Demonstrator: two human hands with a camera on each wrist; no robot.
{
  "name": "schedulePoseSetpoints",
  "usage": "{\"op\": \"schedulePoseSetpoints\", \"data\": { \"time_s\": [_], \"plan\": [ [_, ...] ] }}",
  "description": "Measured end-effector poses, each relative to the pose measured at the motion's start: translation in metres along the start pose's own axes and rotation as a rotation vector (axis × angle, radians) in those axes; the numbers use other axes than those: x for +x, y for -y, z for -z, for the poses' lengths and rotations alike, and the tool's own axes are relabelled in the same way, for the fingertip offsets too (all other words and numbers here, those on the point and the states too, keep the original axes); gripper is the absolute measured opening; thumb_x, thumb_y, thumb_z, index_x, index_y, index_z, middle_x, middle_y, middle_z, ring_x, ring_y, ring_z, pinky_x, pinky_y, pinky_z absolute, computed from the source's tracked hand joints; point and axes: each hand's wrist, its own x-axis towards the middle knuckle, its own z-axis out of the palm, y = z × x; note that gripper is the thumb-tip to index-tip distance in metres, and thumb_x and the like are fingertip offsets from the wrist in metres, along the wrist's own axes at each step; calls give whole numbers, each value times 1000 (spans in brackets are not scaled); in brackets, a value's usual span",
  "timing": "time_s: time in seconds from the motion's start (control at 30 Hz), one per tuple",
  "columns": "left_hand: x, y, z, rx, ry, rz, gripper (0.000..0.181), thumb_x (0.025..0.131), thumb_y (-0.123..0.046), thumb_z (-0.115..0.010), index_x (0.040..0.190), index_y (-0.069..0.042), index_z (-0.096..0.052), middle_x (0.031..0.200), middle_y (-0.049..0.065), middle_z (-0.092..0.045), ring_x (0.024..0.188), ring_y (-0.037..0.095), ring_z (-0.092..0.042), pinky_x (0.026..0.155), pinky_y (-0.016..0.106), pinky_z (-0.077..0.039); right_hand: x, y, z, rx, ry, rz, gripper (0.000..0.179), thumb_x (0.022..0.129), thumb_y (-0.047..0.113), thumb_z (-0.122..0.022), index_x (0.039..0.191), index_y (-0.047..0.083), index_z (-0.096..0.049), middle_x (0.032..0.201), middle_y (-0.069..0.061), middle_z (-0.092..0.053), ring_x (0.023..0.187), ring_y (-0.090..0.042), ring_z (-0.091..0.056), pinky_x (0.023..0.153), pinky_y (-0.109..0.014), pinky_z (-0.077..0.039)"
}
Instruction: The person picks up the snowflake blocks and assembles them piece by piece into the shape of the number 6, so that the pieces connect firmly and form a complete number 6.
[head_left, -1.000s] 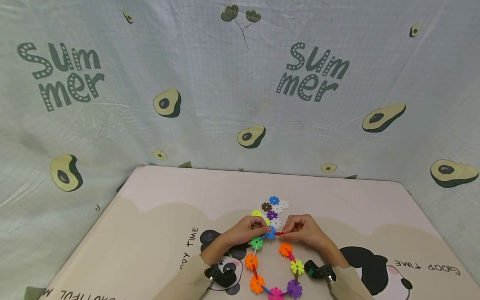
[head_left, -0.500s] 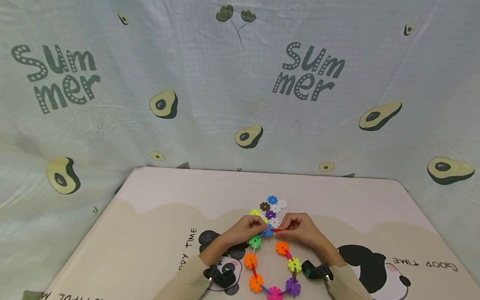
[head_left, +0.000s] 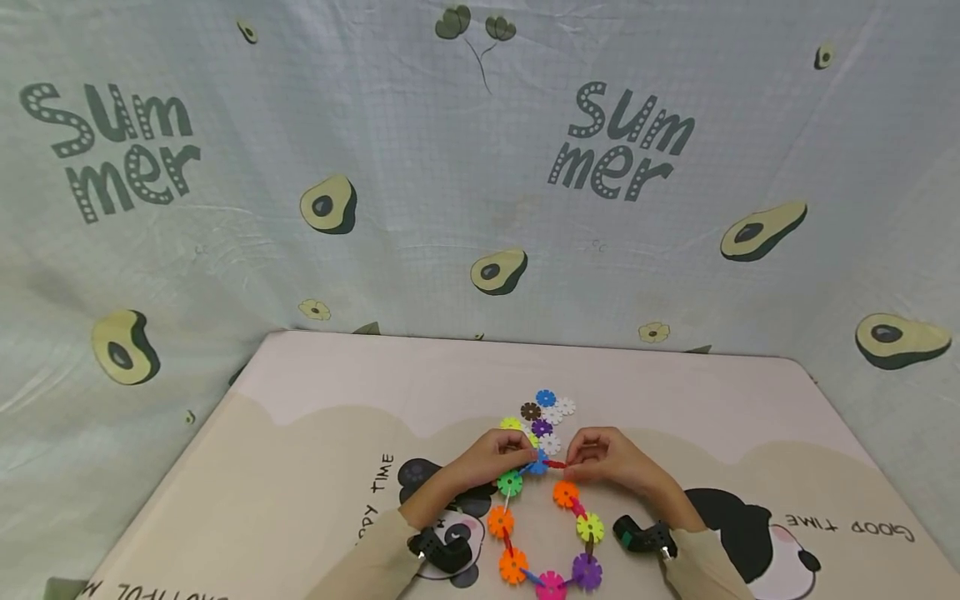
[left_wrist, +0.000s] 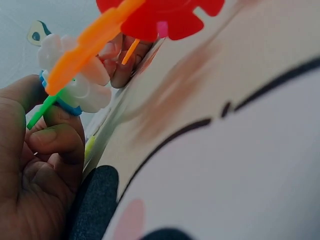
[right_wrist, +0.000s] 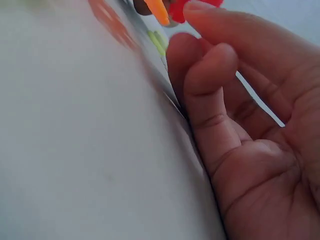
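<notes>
1. Nearest lay the chain of notched discs (head_left: 513,568) on the surface (head_left: 300,467), an open loop with its pink disc (head_left: 551,585) closest. It looked light, stiff and thin, apt to slip apart at the slots if tugged; rims near a joint seemed the best hold.
2. The black wrist cameras (head_left: 450,552) flanked the loop.
3. Farther up, an orange disc (head_left: 566,494) formed the loop's loose end, apart from the red disc (head_left: 555,464).
4. The left hand's (head_left: 491,458) fingers pinched the blue disc (head_left: 540,465); the right hand's (head_left: 609,458) fingers pinched the red one's outer edge, with it edge-on against the blue.
5. Just beyond, overlapping loose discs (head_left: 551,443) crowded the blue disc and might snag it.
6. Farthest hung a printed cloth (head_left: 420,167).
</notes>
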Motion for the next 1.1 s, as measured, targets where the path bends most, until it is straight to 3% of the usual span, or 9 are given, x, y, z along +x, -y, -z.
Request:
{"op": "schedulePoseSetpoints", "data": {
  "time_s": [0.17, 0.33, 0.6, 0.83, 1.1],
  "plan": [
    [0, -1, 0, 4, -4, -14, 20, 97, -11, -58, 89, 7, -62, 73, -6, -52, 59, 5, -43, 58, 17, -36, -4, 4, 4, 73, 115, -75, 21, 92, 0, -64, 100, -17, -56, 80, 0, -68, 56, -4, -56, 51, -16, -47],
    [0, -2, 1, 24, -8, 0, 19, 96, -9, -58, 88, 8, -62, 74, -6, -52, 61, 4, -43, 60, 16, -36, -4, 8, 4, 50, 178, -161, 22, 95, 7, -62, 103, -14, -63, 69, 1, -64, 44, 0, -49, 44, -13, -40],
    [-2, -1, 2, 5, 0, -29, 17, 96, -7, -58, 92, 8, -64, 80, -3, -58, 64, 4, -45, 62, 16, -40, -1, 9, 2, 60, 262, -144, 24, 92, 3, -65, 105, -17, -60, 85, 2, -72, 46, 2, -49, 43, -12, -38],
    [-1, 2, 2, -24, 15, -40, 19, 96, -9, -61, 93, 8, -66, 79, 3, -63, 63, 5, -47, 61, 16, -42, -3, 8, 4, 49, 186, -140, 28, 93, 4, -63, 108, -19, -57, 81, 3, -69, 50, 1, -49, 44, -13, -36],
    [1, 2, 0, 3, 34, -38, 21, 97, -11, -59, 91, 7, -68, 70, -4, -55, 58, 3, -43, 57, 17, -35, -8, 8, 6, 52, 126, -134, 29, 94, 4, -61, 108, -21, -56, 84, 4, -70, 56, 0, -52, 50, -13, -42]
  ]
}}
